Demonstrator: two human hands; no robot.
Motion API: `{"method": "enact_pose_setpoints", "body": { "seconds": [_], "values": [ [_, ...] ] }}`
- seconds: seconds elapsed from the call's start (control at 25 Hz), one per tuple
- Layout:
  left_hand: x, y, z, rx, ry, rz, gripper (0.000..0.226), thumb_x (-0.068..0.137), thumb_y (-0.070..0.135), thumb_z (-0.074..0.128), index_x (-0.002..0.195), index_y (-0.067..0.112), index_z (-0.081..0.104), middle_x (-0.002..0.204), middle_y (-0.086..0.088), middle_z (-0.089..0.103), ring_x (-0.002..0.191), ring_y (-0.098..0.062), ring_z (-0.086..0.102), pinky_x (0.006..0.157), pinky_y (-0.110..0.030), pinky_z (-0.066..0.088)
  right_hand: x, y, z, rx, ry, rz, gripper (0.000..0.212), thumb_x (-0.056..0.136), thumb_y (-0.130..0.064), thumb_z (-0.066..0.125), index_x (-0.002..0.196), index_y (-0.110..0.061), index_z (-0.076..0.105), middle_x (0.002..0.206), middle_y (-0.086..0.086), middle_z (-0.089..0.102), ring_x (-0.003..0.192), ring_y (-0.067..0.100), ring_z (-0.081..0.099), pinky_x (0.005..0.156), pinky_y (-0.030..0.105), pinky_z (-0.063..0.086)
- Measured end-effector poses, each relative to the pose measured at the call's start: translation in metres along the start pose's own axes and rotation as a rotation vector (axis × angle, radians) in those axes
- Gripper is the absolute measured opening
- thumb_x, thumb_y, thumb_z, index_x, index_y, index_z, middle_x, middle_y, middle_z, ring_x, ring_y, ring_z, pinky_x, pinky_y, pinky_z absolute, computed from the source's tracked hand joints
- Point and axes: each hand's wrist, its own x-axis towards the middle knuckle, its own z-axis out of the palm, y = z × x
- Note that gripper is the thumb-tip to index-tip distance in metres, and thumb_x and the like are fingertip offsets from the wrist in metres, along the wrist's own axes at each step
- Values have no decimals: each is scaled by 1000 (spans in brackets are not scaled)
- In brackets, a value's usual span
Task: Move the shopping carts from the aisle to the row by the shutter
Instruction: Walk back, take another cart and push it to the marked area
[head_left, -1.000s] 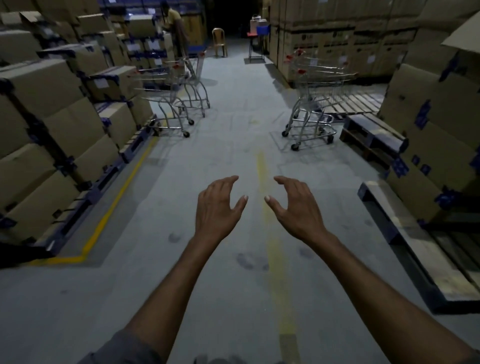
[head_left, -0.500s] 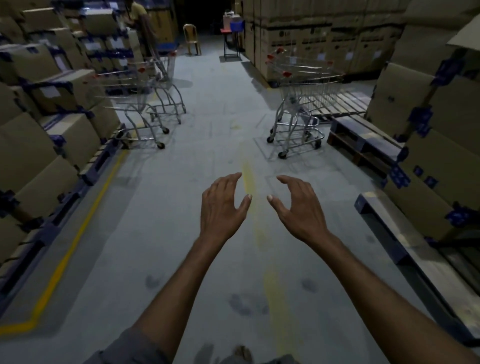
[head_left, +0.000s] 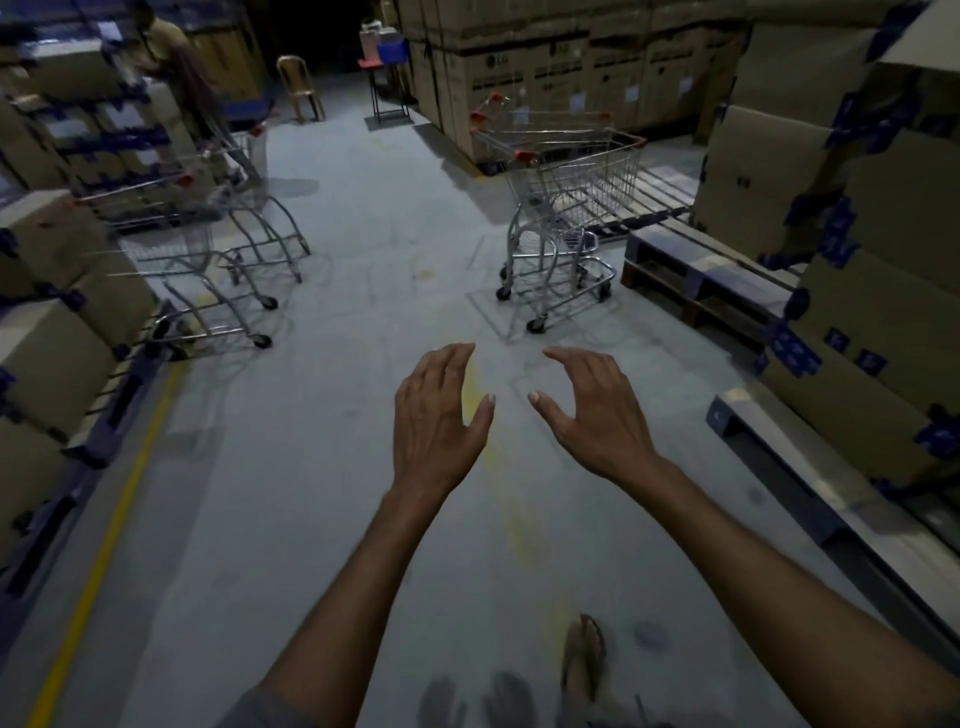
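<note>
My left hand (head_left: 436, 415) and right hand (head_left: 597, 421) hover empty, fingers loosely spread. The nested shopping carts (head_left: 566, 208) stand ahead at the aisle's right edge (a second cart cluster (head_left: 208, 244) stands left). An off-centre grab could swing them into the wooden pallet (head_left: 696, 270).

Floor: I see a grey concrete floor (head_left: 353, 426), scuffed, running away from me as an aisle.
Markings: a yellow line (head_left: 104, 545) follows the left edge; a faded yellow stripe (head_left: 519, 525) runs down the middle.
Left side: stacked cardboard boxes (head_left: 47, 358) with blue tape.
Right side: taller cartons (head_left: 872, 332), with a wooden pallet (head_left: 696, 280) and a blue pallet (head_left: 779, 462) at their feet.
Far end: a plastic chair (head_left: 301, 88), a stool (head_left: 387, 88) carrying a blue bin, a person (head_left: 171, 67) by the left stacks.
Light: dim on my feed; the far end goes dark.
</note>
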Motion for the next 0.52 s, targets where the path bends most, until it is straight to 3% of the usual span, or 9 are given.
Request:
{"method": "enact_pose_setpoints", "body": {
  "seconds": [0.28, 0.52],
  "values": [
    [165, -52, 103, 38, -24, 21, 67, 96, 44, 61, 155, 27, 34, 156, 2, 41, 146, -23, 36, 114, -44, 34, 163, 93, 64, 1, 17, 11, 51, 95, -51, 61, 140, -29, 49, 136, -3, 55, 128, 20, 46, 102, 42, 44],
    [296, -94, 151, 57, 31, -64, 65, 96, 43, 62, 154, 27, 36, 154, 3, 43, 144, -22, 37, 113, -42, 33, 309, 140, 116, 30, -25, -44, 51, 94, -49, 64, 139, -29, 50, 132, -4, 57, 125, 20, 47, 101, 42, 44]
  ]
}}
